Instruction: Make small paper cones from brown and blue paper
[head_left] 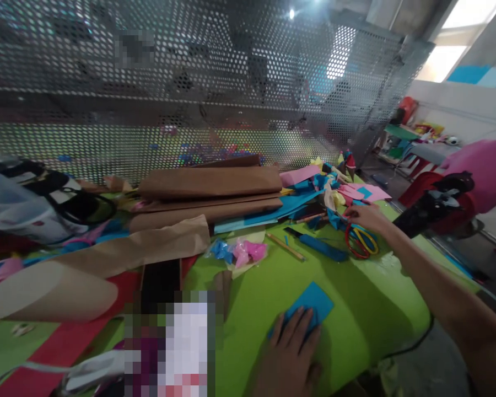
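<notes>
The green desk (pixel 252 303) is the biggest thing, but its left end is cut off. Brown paper rolls (pixel 209 183) lie along its far edge and hide what is behind them. At the near edge, a white thing (pixel 186 342) is lost in blocky blur. The left hand (pixel 291 347) lies flat by the near edge, fingers a little apart, and its arm is cut off. The right hand (pixel 366 218) is near the right edge, toward the far corner, its fingers bent; I can't tell if they are clamped on anything. The blue sheet (pixel 320 303) is under the left hand, near that same near edge, so part is hidden. A shiny clear bag (pixel 242 251) makes its pink and blue bits hard to name. Red and yellow loops (pixel 361 242) are just below the right hand; the rest of them is hard to see.
</notes>
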The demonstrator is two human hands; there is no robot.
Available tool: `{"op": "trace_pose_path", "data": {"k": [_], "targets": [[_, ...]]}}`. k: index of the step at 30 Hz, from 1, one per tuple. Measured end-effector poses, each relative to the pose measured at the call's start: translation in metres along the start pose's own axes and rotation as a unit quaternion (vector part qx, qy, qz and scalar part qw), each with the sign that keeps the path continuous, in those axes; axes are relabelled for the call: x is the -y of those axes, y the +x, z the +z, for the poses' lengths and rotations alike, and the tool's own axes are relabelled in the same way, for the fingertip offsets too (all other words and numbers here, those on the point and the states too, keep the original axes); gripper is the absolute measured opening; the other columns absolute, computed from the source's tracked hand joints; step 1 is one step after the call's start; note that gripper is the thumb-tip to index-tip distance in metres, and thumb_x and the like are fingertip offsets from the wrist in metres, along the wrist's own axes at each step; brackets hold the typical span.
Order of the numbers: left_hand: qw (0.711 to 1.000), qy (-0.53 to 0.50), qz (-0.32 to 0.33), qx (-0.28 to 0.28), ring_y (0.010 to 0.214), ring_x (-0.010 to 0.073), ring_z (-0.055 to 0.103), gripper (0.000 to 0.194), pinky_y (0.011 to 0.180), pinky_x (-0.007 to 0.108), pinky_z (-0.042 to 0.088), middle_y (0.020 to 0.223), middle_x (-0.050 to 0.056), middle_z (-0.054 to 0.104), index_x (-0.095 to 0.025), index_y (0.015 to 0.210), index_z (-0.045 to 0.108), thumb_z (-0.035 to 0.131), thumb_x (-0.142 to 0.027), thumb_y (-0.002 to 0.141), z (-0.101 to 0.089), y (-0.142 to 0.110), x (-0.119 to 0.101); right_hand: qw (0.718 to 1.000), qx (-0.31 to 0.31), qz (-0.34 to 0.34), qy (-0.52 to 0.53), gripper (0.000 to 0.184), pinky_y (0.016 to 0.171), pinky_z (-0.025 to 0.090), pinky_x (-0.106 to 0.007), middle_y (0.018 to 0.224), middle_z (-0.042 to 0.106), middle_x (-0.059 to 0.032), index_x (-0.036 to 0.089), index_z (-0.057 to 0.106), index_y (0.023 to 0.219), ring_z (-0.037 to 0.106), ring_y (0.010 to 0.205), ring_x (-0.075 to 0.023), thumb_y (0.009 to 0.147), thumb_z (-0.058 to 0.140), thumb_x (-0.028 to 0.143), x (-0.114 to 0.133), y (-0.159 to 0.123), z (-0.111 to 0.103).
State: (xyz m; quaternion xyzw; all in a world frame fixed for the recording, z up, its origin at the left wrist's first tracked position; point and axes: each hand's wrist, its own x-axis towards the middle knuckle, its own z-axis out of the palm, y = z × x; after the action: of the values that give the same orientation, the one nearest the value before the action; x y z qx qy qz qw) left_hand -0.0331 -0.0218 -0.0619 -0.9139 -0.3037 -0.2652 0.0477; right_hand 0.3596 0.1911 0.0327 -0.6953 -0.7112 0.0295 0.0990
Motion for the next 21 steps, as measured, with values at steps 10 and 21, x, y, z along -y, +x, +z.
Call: {"op": "trace_pose_path", "data": {"k": [10, 21], "targets": [[0.997, 0.017, 0.028, -0.076, 0.134, 0.0229, 0.048, 0.047, 0.12, 0.041, 0.022, 0.135, 0.002, 0.069, -0.03, 0.124, 0.07, 0.05, -0.061, 0.094, 0.022, -0.006, 0.008, 0.998, 0.043, 0.04, -0.017, 0.031, 0.082, 0.051, -0.028, 0.112, 0.077, -0.0024, 0.029, 0.072, 0.119, 0.07, 0.1, -0.0221, 0.089, 0.066, 0.033, -0.003, -0.006, 0.007], [0.989, 0.026, 0.052, -0.138, 0.153, 0.0193, 0.028, 0.039, 0.13, 0.043, 0.007, 0.122, 0.001, 0.075, -0.031, 0.112, 0.075, 0.047, -0.055, 0.1, 0.036, -0.006, 0.016, 0.976, -0.017, 0.206, -0.064, 0.032, 0.094, 0.056, -0.047, 0.126, 0.066, -0.0095, 0.018, 0.065, 0.122, 0.066, 0.11, -0.0236, 0.098, 0.063, 0.038, -0.042, 0.04, -0.005]]}}
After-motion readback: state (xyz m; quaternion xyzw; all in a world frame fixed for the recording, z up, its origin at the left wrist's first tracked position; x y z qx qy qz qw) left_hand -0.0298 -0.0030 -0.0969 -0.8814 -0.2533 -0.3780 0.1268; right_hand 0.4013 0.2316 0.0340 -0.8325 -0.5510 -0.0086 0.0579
